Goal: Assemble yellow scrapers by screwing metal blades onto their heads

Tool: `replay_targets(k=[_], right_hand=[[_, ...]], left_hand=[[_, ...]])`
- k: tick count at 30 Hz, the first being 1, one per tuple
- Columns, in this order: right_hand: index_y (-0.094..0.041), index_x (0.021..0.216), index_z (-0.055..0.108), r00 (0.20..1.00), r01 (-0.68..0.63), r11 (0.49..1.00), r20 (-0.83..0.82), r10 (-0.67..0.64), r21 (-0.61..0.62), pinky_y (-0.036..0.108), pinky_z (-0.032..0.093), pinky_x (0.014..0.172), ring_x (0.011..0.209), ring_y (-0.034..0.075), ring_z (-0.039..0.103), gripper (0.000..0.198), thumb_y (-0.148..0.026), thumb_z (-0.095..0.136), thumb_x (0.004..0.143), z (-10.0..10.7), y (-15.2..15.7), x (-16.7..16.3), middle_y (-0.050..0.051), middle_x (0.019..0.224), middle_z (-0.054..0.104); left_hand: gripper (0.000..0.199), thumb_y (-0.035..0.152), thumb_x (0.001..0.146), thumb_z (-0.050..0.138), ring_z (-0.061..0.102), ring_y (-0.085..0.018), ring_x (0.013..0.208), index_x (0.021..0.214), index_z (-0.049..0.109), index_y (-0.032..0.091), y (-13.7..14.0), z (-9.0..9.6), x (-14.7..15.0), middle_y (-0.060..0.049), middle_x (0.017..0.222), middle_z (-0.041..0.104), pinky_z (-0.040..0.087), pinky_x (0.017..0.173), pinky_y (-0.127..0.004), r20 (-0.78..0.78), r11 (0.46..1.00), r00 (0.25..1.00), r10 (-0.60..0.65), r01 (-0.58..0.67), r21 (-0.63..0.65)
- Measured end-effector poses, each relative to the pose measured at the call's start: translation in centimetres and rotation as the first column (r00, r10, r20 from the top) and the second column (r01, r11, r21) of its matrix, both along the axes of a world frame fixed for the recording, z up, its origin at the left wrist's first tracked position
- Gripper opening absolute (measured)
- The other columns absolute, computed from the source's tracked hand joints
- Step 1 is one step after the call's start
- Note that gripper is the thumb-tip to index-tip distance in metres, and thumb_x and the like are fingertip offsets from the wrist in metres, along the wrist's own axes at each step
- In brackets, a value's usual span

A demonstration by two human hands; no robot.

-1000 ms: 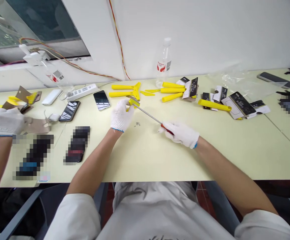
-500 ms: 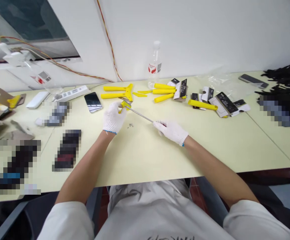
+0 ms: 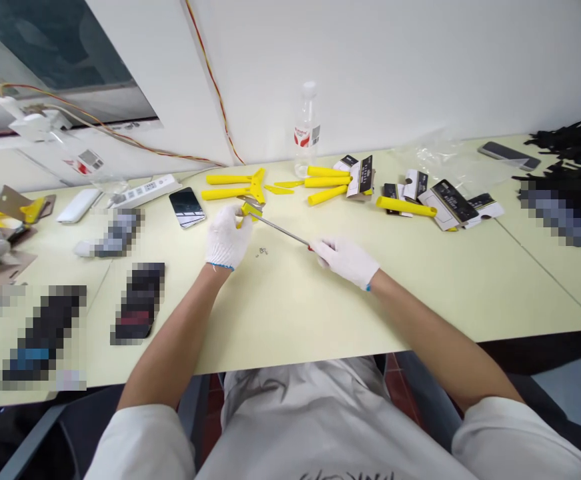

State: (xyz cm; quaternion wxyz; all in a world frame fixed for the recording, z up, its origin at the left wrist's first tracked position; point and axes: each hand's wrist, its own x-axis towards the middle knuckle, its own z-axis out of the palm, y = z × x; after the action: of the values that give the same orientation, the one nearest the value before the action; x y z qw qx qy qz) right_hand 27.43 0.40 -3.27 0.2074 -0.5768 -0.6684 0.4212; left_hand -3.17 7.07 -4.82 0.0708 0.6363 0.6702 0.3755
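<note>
White knitted gloves cover both hands. My left hand (image 3: 227, 237) is closed on a yellow plastic scraper head (image 3: 251, 211), whose far side lies close to a metal blade. My right hand (image 3: 347, 261) grips a screwdriver (image 3: 286, 233); its long shaft points left, with the tip at the yellow piece. A bit of red handle shows at the fingers, the remainder hidden. Several tiny screws (image 3: 262, 252) lie on the table between the hands. Just beyond my left hand rest yellow Y-shaped scrapers (image 3: 230, 193).
A clear bottle (image 3: 307, 133) stands by the wall. More yellow handles (image 3: 327, 181) and black-and-white cards (image 3: 449, 203) lie right of centre. Phones (image 3: 187, 207), a power strip (image 3: 147, 190) and blurred items sit left. Black strips (image 3: 570, 143) are heaped far right.
The view has shifted slightly. My right hand has drawn a little to the right, and some red handle now shows. Both grips are unchanged.
</note>
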Motion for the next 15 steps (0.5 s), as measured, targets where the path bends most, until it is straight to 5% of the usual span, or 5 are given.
replay_targets(k=[3,6,9,12,15], right_hand=[[-0.025,0.098,0.068,0.993,-0.078,0.979,-0.101,0.06,-0.187,0.031,0.033,0.056,0.054,0.015,0.044,0.045,-0.068,0.07,0.109,0.1,-0.2,0.1,-0.003,0.067,0.059],[-0.024,0.093,0.068,0.996,0.041,0.995,0.079,-0.048,0.092,0.033,0.045,0.069,0.071,0.02,0.064,0.033,-0.052,0.083,0.101,-0.2,-0.1,-0.3,0.003,0.082,0.074],[-0.022,0.099,0.079,0.962,0.065,0.945,0.231,-0.144,0.319,0.039,0.053,0.084,0.095,0.03,0.076,0.028,-0.048,0.074,0.108,-0.5,0.1,-0.4,0.012,0.103,0.085],[-0.023,0.107,0.082,0.99,0.032,0.991,0.132,-0.049,0.13,0.038,0.051,0.074,0.08,0.027,0.07,0.042,-0.055,0.058,0.117,-0.3,0.0,0.0,0.01,0.089,0.079],[-0.024,0.105,0.076,0.996,-0.083,0.987,-0.042,0.078,-0.138,0.034,0.038,0.055,0.053,0.019,0.046,0.058,-0.072,0.046,0.118,0.0,0.0,0.7,0.0,0.067,0.059]], left_hand=[[0.011,0.033,0.103,0.074,0.078,-0.034,0.111,0.111,0.074,0.025,0.0,-0.3,-0.3,-0.009,0.101,0.081,0.059,0.102,-0.051,0.022,1.0,0.999,-0.025,0.024,0.014],[0.013,0.036,0.106,0.073,0.078,-0.035,0.12,0.113,0.073,0.026,-0.1,-0.1,-0.4,-0.011,0.115,0.084,0.058,0.105,-0.054,0.039,0.999,0.998,-0.052,0.052,0.0],[0.011,0.033,0.106,0.076,0.079,-0.034,0.118,0.114,0.073,0.027,-0.3,0.4,-0.1,-0.01,0.117,0.085,0.06,0.104,-0.052,0.023,0.999,0.999,-0.047,0.047,-0.008],[0.011,0.027,0.104,0.075,0.081,-0.031,0.108,0.114,0.073,0.025,-0.5,0.9,0.5,-0.01,0.117,0.086,0.063,0.1,-0.045,-0.024,0.999,0.999,-0.044,0.044,-0.012],[0.012,0.023,0.104,0.071,0.081,-0.029,0.103,0.115,0.074,0.023,-0.7,1.2,1.1,-0.01,0.119,0.086,0.063,0.096,-0.041,-0.056,0.997,0.996,-0.071,0.069,-0.035]])
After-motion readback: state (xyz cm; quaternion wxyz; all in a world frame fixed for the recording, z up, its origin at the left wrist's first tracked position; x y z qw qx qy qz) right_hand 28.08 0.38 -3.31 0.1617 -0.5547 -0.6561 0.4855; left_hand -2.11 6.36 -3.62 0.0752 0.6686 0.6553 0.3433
